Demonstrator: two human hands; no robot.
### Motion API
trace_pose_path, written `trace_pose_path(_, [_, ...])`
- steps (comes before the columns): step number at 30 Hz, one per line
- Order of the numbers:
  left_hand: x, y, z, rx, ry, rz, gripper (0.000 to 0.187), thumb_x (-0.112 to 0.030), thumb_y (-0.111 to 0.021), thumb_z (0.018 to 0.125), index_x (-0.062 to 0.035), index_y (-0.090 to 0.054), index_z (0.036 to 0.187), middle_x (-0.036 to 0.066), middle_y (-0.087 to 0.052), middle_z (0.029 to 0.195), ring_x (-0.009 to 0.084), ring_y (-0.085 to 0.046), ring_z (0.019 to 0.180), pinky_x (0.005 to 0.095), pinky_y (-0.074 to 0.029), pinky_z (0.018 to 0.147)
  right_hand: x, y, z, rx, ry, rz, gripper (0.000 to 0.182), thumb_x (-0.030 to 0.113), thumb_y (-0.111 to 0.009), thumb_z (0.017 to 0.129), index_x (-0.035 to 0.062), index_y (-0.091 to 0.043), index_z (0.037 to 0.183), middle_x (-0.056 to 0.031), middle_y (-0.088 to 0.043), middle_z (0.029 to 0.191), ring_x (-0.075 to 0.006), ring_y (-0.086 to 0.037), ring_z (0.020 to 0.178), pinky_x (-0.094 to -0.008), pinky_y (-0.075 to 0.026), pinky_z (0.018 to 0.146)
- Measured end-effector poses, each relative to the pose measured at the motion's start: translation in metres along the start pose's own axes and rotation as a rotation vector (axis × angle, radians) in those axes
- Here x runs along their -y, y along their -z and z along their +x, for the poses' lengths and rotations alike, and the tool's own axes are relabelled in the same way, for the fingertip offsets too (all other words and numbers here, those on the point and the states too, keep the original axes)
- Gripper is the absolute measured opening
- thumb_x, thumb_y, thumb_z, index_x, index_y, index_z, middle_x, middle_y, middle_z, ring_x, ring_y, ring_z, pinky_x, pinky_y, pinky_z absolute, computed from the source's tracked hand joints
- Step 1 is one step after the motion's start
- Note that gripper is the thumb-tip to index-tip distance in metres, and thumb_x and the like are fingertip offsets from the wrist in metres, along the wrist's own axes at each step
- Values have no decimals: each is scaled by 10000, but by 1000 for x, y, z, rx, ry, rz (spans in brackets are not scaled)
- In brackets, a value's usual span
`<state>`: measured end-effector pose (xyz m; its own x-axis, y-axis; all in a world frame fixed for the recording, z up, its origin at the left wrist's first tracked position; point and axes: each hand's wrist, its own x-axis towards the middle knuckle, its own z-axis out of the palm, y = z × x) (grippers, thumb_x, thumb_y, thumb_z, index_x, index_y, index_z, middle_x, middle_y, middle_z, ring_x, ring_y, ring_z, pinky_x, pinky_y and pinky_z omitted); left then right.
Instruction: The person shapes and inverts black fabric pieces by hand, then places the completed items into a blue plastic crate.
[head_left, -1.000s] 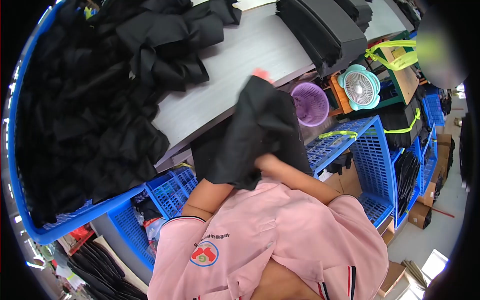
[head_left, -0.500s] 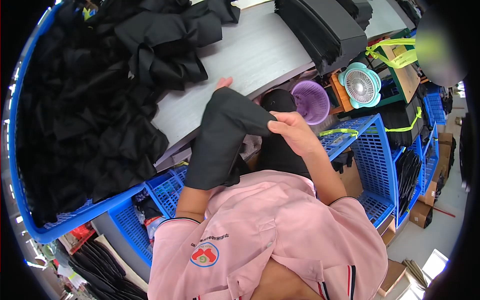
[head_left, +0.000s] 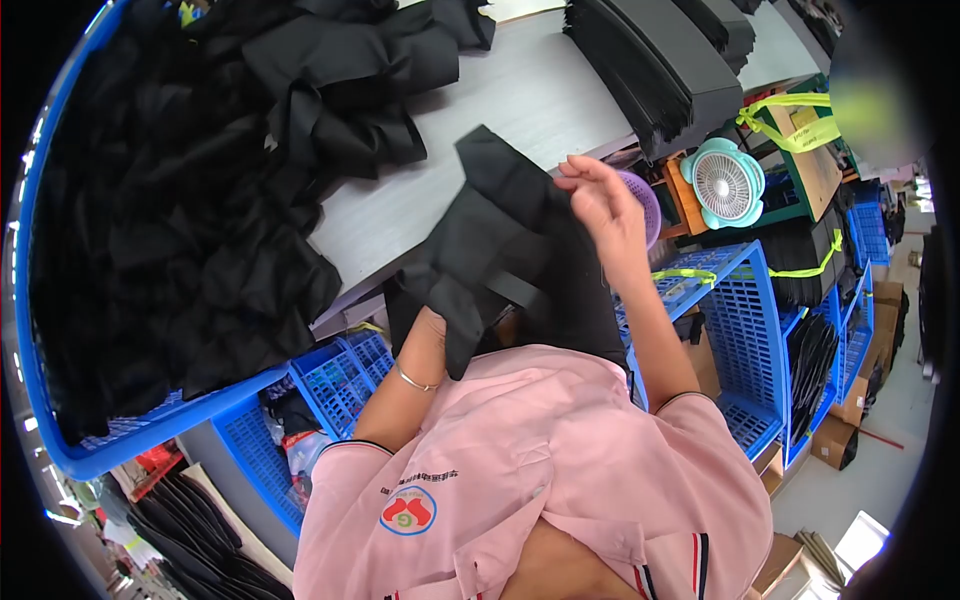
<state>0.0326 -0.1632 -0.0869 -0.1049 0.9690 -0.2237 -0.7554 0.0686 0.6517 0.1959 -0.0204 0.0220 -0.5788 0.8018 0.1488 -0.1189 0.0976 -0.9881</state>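
A piece of black cloth (head_left: 490, 230) hangs in folds over my left forearm (head_left: 415, 365), just above my lap. The cloth covers my left hand, so its fingers are hidden. To the right of the cloth, my right hand (head_left: 608, 212) is raised with its fingers loosely extended and nothing visibly held. Its fingertips are close to the cloth's upper right edge; whether they touch it is unclear. A large heap of similar black cloth (head_left: 150, 230) fills the blue-rimmed container on the left and spills onto the grey table (head_left: 520, 90).
Stacked black pieces (head_left: 660, 60) lie at the table's far right. Beyond my right hand are a purple basket (head_left: 645, 205) and a turquoise fan (head_left: 727, 184). Blue crates (head_left: 745, 330) stand to the right, another (head_left: 255, 450) at lower left. Cardboard boxes (head_left: 832, 440) sit on the floor.
The cloth has slid toward the wrist of my left arm and crumpled, uncovering a bracelet. My right hand has let go of the cloth's corner and moved up and slightly right.
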Motion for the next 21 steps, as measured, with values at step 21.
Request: trace_pose_path(21, [-58,32,10,-15,-57,-197,324,-139,-577,965,-38,-570,1273,85,-634,1160,180,-621,997,315,-528,876,8,41,43,412,44,110,165,138,-668,880,3,-692,972,-60,-501,1297,-164,-493,1156,-300,-354,1013])
